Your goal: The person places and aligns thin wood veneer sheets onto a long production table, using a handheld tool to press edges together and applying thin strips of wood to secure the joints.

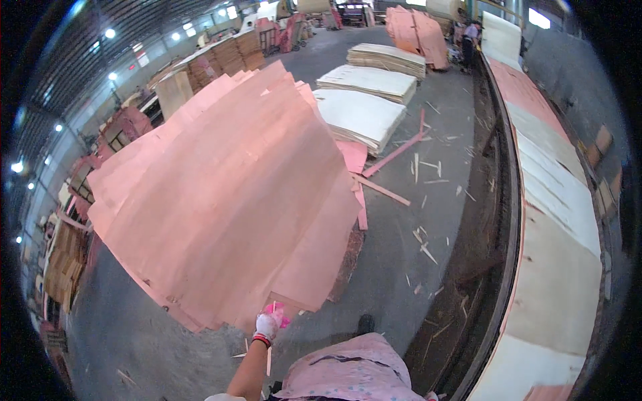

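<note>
My left hand point(265, 326), in a white glove with a red-striped cuff, is at the near edge of a big stack of pink veneer sheets point(227, 194). The fingers look closed on a crumpled bright pink piece of thin material point(282, 315); a pale thin strip shows beside it. Uneven layers jut out around the stack's edges. Only a sliver of my right hand point(432, 396) shows at the bottom edge, right of my patterned pink apron point(348, 371); its fingers are hidden.
To my right runs a long raised line of overlapping pale and pink veneer sheets point(555, 281). Beyond the pink stack stand several pale veneer stacks point(358, 117). Pink strips point(394, 152) and wood scraps litter the floor. Another person point(470, 43) stands far off near the line.
</note>
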A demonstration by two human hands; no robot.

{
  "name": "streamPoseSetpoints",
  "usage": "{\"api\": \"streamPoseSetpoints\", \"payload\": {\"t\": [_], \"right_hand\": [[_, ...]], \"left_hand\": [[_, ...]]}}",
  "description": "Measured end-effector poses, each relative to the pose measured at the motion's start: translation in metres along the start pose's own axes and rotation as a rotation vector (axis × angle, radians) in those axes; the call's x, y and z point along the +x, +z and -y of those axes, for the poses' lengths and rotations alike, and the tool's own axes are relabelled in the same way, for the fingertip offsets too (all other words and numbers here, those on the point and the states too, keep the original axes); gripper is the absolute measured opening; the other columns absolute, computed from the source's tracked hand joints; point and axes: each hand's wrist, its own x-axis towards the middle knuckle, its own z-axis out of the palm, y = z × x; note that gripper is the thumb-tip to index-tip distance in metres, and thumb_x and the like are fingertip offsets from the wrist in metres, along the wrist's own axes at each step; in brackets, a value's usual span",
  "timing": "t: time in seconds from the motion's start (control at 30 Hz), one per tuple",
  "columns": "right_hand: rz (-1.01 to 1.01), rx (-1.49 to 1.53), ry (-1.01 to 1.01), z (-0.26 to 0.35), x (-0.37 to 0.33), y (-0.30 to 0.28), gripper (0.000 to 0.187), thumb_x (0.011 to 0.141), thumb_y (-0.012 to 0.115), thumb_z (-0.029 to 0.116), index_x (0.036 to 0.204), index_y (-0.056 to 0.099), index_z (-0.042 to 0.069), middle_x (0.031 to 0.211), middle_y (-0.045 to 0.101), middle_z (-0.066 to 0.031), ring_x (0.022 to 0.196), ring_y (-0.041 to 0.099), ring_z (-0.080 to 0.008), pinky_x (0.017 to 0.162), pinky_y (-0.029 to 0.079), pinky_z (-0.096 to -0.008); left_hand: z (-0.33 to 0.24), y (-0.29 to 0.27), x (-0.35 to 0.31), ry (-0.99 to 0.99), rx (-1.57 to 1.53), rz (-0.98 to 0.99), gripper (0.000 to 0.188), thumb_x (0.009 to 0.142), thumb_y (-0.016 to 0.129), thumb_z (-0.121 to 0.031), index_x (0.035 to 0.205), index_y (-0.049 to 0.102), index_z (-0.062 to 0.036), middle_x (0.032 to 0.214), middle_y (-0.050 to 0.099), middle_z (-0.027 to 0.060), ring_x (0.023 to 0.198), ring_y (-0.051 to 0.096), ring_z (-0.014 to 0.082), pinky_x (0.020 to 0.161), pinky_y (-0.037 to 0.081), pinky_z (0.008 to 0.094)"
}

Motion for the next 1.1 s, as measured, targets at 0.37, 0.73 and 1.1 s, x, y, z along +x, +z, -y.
{"api": "streamPoseSetpoints", "payload": {"t": [0.37, 0.73, 1.1], "right_hand": [[0.373, 0.061, -0.503, 0.335, -0.107, 0.287, 0.013, 0.086, 0.055, 0.017, 0.084, 0.043, 0.019, 0.059, 0.043, -0.0002, 0.042, 0.040, -0.0141, 0.036, 0.032, -0.0263], [0.305, -0.280, -0.588, 0.296, -0.093, 0.282, 0.023, 0.088, 0.056, 0.035, 0.090, 0.054, 0.012, 0.073, 0.058, -0.0102, 0.058, 0.054, -0.0254, 0.049, 0.042, -0.0356], [0.113, -0.224, 0.072, 0.230, -0.056, 0.144, 0.051, 0.090, 0.039, 0.047, 0.118, 0.049, 0.006, 0.110, 0.057, -0.0129, 0.081, 0.053, -0.0441, 0.056, 0.043, -0.0481]], "left_hand": [[-0.107, -0.090, 0.133, 0.656, 0.617, -0.702, 0.037, 0.088, 0.051, -0.012, 0.124, 0.050, -0.0066, 0.105, 0.061, 0.0179, 0.097, 0.059, 0.0360, 0.079, 0.048, 0.0460], [-0.362, -0.305, 0.165, 0.584, 1.421, -0.988, 0.045, 0.085, 0.051, -0.020, 0.129, 0.049, -0.0099, 0.141, 0.040, 0.0131, 0.131, 0.036, 0.0323, 0.103, 0.034, 0.0464], [-0.443, -0.395, 0.151, 0.394, 1.214, -0.963, 0.047, 0.090, 0.047, -0.048, 0.106, 0.065, -0.0071, 0.102, 0.065, 0.0195, 0.098, 0.060, 0.0355, 0.086, 0.048, 0.0425]]}}
